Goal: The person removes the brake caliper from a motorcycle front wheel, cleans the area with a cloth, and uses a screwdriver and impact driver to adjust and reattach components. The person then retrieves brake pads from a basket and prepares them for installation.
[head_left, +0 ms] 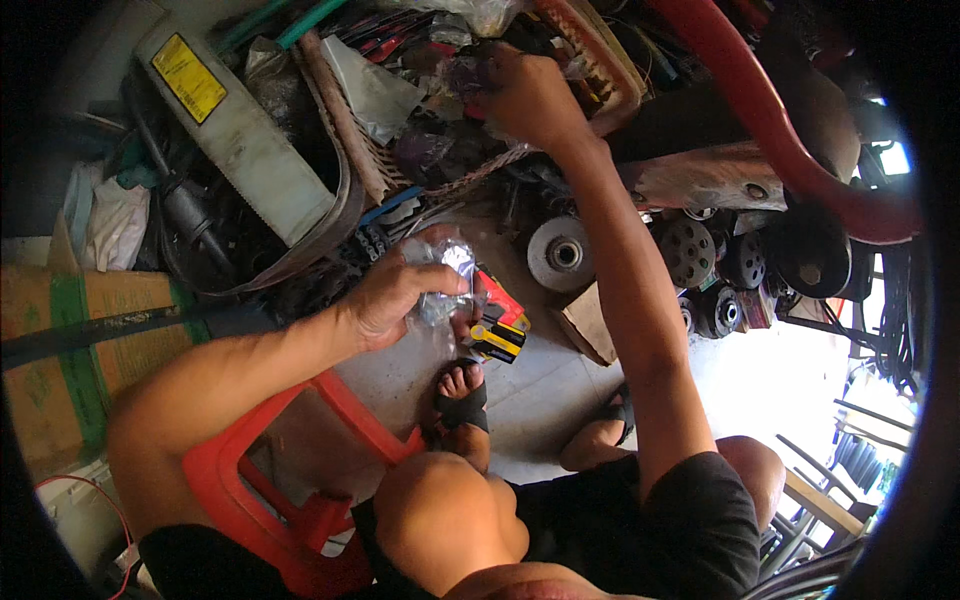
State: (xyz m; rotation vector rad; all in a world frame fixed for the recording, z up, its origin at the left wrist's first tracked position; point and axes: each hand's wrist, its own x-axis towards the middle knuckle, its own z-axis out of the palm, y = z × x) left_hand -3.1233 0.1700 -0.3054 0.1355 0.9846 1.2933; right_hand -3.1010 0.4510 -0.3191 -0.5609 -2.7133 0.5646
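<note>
My left hand (385, 300) is closed on a crumpled clear plastic bag (440, 298), the thumb pressed over its shiny upper part. Just right of that bag are a red packet (503, 300) and a yellow-and-black box (497, 340); whether they touch my fingers I cannot tell. Farther off, my right hand (545, 100) reaches into a woven basket (480, 170) heaped with small plastic-wrapped parts. Its fingers are curled down among the dark, purplish packets (468, 75), and their tips are hidden. What they grip is too dark to make out.
A long grey metal case (235, 140) with a yellow label lies at left. Pulleys and a round metal disc (560, 253) line the right, beneath a red curved bar (770, 110). A red plastic stool (225, 470) stands by my left arm, a cardboard box (60, 370) beyond it.
</note>
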